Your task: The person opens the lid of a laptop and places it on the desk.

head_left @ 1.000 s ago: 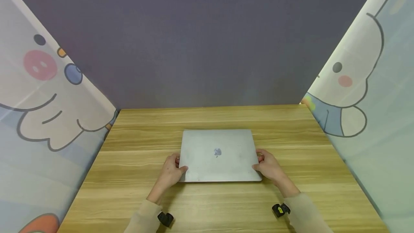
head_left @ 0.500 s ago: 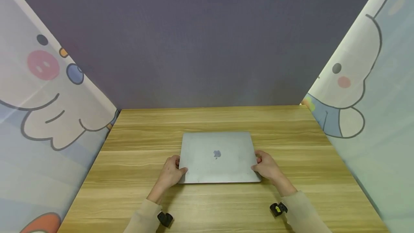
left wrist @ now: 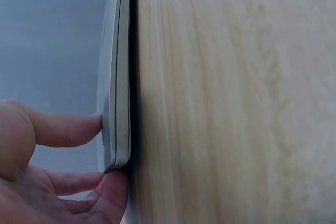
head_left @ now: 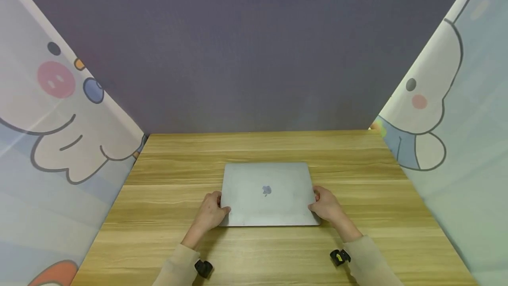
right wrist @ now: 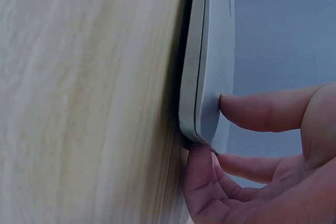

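Note:
A silver laptop [head_left: 270, 206], its lid closed and a logo on top, lies flat at the middle of the wooden table. My left hand [head_left: 210, 212] grips its left side near the front corner, thumb on the lid. In the left wrist view the fingertips [left wrist: 113, 190] of that hand meet the side edge of the laptop [left wrist: 122, 77]. On the opposite side my right hand [head_left: 327, 206] holds the edge the same way. The right wrist view has the thumb on the lid of the laptop [right wrist: 210, 66] and fingers [right wrist: 202, 177] curled against its side edge.
Wooden table [head_left: 170, 162] surface surrounds the laptop. A dark grey panel [head_left: 254, 56] rises at the back edge. Cartoon-printed cloths [head_left: 59, 114] hang on the left and right sides. A black wrist device [head_left: 203, 268] sits at the left sleeve, another black device [head_left: 340, 257] at the right.
The laptop, with both hands on it, has shifted slightly toward me, mostly in the first half second. The grip of both hands looks the same.

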`<state>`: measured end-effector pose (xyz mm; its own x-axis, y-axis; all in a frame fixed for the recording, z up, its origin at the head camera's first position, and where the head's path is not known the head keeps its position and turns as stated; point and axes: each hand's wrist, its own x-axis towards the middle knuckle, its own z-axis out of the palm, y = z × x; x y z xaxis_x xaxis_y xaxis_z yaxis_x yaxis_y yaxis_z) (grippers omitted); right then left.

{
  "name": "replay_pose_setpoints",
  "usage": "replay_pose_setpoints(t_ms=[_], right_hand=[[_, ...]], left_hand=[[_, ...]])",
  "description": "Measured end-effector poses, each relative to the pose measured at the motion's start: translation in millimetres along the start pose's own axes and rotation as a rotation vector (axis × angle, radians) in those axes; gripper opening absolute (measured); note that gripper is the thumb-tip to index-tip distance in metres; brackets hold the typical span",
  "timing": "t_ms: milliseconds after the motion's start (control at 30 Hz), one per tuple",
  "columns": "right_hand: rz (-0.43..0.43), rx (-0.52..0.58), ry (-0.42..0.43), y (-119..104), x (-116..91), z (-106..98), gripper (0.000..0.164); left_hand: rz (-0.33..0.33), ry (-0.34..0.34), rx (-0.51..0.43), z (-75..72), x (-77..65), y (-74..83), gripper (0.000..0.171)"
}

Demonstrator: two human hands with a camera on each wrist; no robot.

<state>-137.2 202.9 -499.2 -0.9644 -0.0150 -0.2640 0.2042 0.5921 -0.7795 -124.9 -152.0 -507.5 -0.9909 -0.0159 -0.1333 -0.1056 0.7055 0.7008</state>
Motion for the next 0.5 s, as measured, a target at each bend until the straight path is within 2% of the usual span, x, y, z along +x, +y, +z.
replay_pose_setpoints(t_ms=[233, 500], right_hand=[[-0.01, -0.073, 0.015, -0.8, -1.1, 0.2, 0.065], [-0.135, -0.281, 0.051, 0.4, -4.8, 2.2, 0.06]], left_hand=[[-0.008, -0.007, 0.033, -0.5, 1.1, 0.6, 0.059], [0.014, -0.023, 0.047, -3.0, -4.4, 0.3, 0.061]])
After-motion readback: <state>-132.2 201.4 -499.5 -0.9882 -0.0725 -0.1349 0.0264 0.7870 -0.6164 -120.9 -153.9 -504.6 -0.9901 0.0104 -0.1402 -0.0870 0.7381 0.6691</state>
